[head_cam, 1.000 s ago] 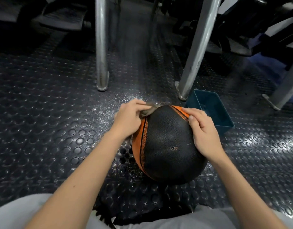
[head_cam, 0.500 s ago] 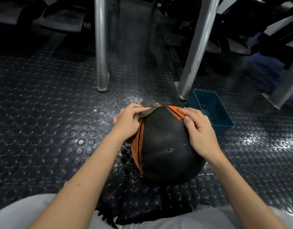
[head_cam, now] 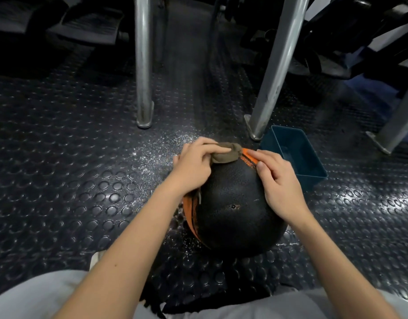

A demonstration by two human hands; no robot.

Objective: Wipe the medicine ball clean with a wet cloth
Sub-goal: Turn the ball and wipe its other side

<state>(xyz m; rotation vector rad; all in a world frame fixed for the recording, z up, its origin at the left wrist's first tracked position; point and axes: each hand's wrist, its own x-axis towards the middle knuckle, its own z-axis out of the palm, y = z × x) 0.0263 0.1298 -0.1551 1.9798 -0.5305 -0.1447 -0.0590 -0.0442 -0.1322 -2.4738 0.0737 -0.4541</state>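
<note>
On the studded floor (head_cam: 60,180), left hand (head_cam: 193,164) grips brown cloth (head_cam: 226,154) atop medicine ball (head_cam: 233,208); right hand (head_cam: 279,183) rests on it, fingers apparently relaxed.

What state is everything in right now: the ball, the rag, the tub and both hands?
Black and orange medicine ball: resting on the studded floor, under both hands.
Bunched brown cloth: pressed on the ball's top.
Left hand: grips the cloth.
Right hand: rests flat on the ball.
Teal plastic tub: upright, open; contents unclear.
</note>
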